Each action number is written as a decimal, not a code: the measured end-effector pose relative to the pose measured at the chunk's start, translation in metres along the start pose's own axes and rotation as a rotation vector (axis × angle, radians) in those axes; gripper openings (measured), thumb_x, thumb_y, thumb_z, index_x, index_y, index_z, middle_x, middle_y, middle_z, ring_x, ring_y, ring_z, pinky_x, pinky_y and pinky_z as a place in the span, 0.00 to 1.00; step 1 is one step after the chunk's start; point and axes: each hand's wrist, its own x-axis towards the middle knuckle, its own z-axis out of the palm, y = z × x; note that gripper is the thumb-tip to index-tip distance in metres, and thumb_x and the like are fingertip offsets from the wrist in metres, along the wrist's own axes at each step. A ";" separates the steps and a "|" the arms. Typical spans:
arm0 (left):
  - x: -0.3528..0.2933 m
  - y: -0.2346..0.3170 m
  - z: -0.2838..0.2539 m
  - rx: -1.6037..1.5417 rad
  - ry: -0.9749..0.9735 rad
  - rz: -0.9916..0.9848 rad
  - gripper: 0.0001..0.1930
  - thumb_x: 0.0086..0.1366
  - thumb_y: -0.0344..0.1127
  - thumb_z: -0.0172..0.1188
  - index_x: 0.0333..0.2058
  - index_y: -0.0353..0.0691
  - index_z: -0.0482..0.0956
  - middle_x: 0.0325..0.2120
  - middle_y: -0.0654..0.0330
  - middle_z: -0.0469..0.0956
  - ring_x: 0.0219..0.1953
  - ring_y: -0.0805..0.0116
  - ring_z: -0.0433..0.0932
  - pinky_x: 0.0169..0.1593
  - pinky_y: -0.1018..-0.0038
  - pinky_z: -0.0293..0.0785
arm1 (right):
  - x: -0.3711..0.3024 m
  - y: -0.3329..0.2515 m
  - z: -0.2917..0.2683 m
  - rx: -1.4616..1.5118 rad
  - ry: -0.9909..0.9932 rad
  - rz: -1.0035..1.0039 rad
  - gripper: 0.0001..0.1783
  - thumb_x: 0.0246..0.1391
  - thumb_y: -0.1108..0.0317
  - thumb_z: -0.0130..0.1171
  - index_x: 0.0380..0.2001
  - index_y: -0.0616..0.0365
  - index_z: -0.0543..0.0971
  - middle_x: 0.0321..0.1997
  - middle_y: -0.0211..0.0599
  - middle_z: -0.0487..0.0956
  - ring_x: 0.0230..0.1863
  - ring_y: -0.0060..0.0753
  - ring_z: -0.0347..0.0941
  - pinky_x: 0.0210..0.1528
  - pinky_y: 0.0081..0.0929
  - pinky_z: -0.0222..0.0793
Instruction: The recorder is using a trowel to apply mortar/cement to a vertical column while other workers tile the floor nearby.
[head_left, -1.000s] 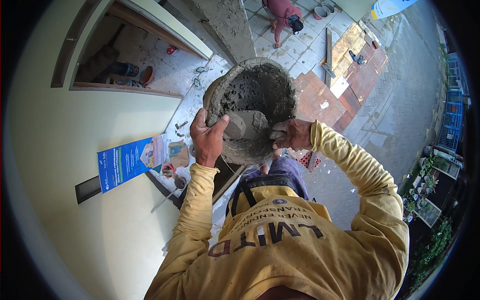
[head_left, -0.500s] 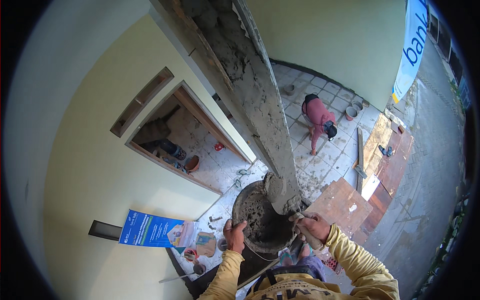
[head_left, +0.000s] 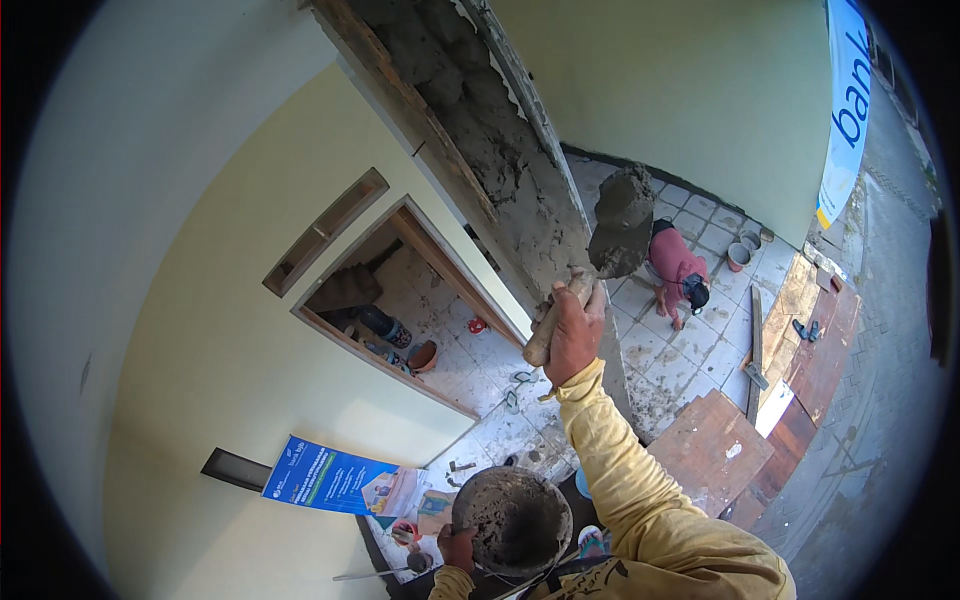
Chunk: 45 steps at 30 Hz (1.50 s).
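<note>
My right hand (head_left: 578, 335), raised over the wet mortar, is closed round the handle of a trowel (head_left: 602, 258). A grey lump of mortar (head_left: 626, 200) rests on its blade, which sticks out past the side of a long beam form (head_left: 565, 185). Rough wet mortar (head_left: 450, 75) lies along the form between its edge boards. Lower down, a round bucket (head_left: 566, 525) has mortar coating its inside. My left hand (head_left: 458, 550) grips this bucket at its left rim; some of the fingers are hidden.
Far below on the tiled floor, a person in a pink top (head_left: 680, 262) bends down. Wooden boards (head_left: 712, 450) lie to the right. A pale wall with a doorway (head_left: 415, 310) stands on the left, and a blue banner (head_left: 335, 478) hangs below it.
My right hand has lifted the trowel and its mortar out of the bucket, up and left to the beam form. The bucket, held in my left hand, sits lower in view.
</note>
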 end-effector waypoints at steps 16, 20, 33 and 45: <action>-0.048 -0.029 -0.036 -0.224 0.188 -0.125 0.17 0.45 0.20 0.65 0.37 0.30 0.78 0.34 0.55 0.82 0.33 0.60 0.79 0.42 0.67 0.75 | 0.118 0.110 0.122 -0.781 -0.129 -0.496 0.34 0.61 0.54 0.54 0.61 0.68 0.62 0.64 0.67 0.62 0.64 0.64 0.60 0.65 0.41 0.58; -0.045 -0.043 -0.047 -0.189 0.179 -0.112 0.17 0.45 0.20 0.65 0.38 0.30 0.78 0.35 0.55 0.82 0.34 0.60 0.80 0.42 0.67 0.75 | 0.044 0.104 0.114 -0.737 -0.467 -0.428 0.33 0.60 0.53 0.55 0.61 0.63 0.62 0.62 0.67 0.65 0.60 0.68 0.64 0.61 0.40 0.64; -0.047 -0.026 -0.031 -0.244 0.116 -0.177 0.18 0.47 0.19 0.64 0.40 0.30 0.78 0.36 0.53 0.82 0.35 0.58 0.80 0.43 0.64 0.77 | 0.103 0.072 0.144 0.661 -0.519 0.469 0.25 0.64 0.41 0.45 0.46 0.51 0.70 0.26 0.30 0.67 0.25 0.27 0.67 0.26 0.29 0.67; -0.056 -0.013 -0.032 -0.235 0.114 -0.193 0.17 0.49 0.21 0.63 0.41 0.31 0.78 0.36 0.53 0.82 0.35 0.57 0.81 0.41 0.62 0.77 | 0.124 0.034 0.228 0.741 -0.502 0.460 0.23 0.64 0.43 0.42 0.45 0.52 0.66 0.26 0.32 0.65 0.24 0.30 0.65 0.27 0.34 0.66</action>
